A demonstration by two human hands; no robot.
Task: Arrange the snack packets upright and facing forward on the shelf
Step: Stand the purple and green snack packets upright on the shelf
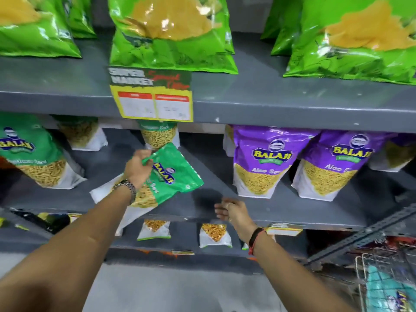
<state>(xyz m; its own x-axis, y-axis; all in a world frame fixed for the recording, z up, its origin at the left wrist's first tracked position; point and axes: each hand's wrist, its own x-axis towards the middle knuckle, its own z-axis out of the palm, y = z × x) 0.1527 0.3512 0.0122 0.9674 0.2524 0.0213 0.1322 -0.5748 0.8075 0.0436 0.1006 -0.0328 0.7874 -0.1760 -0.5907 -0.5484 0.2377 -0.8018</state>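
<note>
My left hand (137, 166) grips the top edge of a green Balaji sev packet (173, 174). The packet is tilted to the right, with its white bottom hanging over the front edge of the middle grey shelf (202, 210). My right hand (233, 211) hovers open at that shelf's front edge, just right of the packet, holding nothing. Another green sev packet (33, 154) stands upright at the left. Two more (157, 134) stand further back. Two purple Aloo Sev packets (261, 161) (333, 165) stand upright on the right.
Large green packets (168, 34) fill the upper shelf, and a yellow price tag (153, 97) hangs from its edge. Small packets (215, 235) stand on the lower shelf. A wire basket (387, 280) with packets is at bottom right.
</note>
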